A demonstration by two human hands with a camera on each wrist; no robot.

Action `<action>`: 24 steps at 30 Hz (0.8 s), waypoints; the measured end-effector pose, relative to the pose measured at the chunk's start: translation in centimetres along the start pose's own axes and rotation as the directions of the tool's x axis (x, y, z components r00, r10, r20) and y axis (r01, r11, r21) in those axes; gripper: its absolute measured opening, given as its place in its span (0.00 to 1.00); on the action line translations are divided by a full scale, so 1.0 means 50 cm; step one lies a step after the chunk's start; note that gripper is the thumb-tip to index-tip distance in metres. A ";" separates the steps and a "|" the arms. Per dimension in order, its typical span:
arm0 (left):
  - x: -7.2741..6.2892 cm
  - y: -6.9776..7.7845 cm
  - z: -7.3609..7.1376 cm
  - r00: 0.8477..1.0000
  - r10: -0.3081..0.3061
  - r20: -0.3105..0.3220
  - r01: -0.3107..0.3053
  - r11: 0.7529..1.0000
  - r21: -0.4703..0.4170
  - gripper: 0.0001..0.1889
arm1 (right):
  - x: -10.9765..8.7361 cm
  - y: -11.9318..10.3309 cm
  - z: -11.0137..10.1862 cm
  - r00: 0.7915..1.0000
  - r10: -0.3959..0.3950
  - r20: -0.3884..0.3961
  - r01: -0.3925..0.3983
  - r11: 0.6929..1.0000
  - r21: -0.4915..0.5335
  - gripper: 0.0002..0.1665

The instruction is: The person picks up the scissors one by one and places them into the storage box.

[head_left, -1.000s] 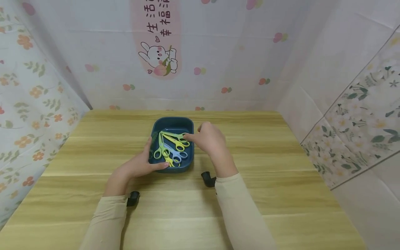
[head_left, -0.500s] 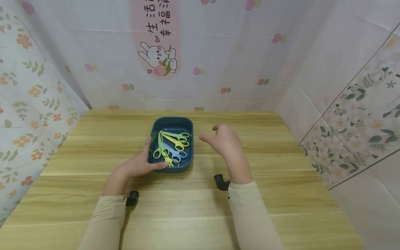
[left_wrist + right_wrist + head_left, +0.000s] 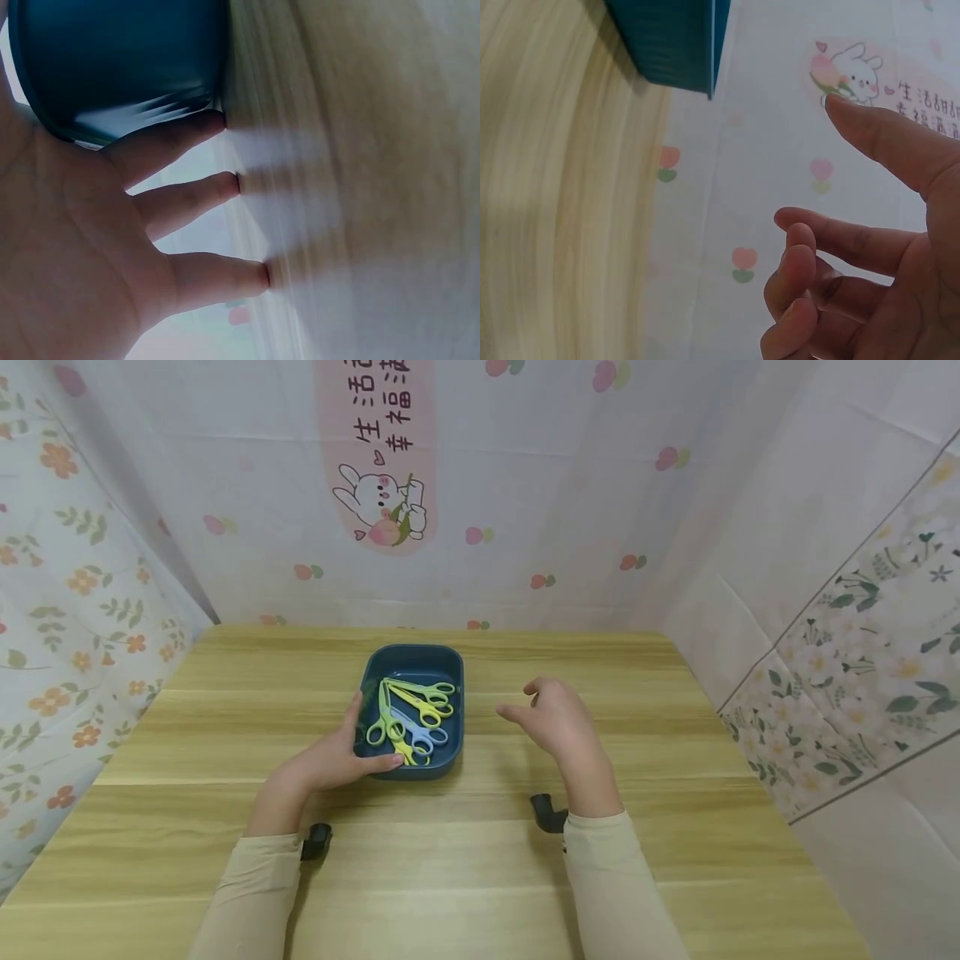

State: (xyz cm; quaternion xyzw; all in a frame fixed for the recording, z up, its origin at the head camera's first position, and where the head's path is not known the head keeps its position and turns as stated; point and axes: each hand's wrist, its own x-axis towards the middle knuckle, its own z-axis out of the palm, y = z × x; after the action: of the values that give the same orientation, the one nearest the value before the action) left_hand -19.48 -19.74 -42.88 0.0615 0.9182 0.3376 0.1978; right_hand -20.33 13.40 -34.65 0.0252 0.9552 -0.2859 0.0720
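Note:
A dark blue plastic box (image 3: 453,758) stands on the table, with several pairs of scissors lying in it. Among them are green scissors (image 3: 385,714), yellow scissors (image 3: 427,714) and blue scissors (image 3: 408,727). My left hand (image 3: 330,760) rests against the box's near left corner, its thumb over the front rim. In the left wrist view its fingers (image 3: 217,279) are straight and spread, with tips at the table beside the box (image 3: 120,60). My right hand (image 3: 558,718) hovers to the right of the box, holding nothing, its fingers loosely bent and thumb stretched out.
The wood-grain table (image 3: 420,877) reaches back to a white patterned curtain (image 3: 525,485) with a rabbit print. Floral cloths hang at both sides. A black wrist camera mount (image 3: 549,814) sits under the right wrist, another mount (image 3: 317,842) by the left.
My right hand has drawn out of the box, away from the scissors, and moved right and slightly nearer. My left hand and the box have stayed in place.

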 end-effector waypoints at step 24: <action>0.043 0.003 -0.061 0.999 -0.022 0.038 0.020 0.998 0.053 0.75 | 0.026 0.024 -0.021 0.998 -0.061 0.020 0.062 0.997 -0.054 0.41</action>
State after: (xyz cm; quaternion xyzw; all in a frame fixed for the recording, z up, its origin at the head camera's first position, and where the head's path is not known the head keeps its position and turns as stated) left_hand -22.69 -20.92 -41.34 0.0632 0.9234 0.3100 0.2172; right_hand -21.65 14.97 -34.65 -0.0090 0.9623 -0.2621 0.0724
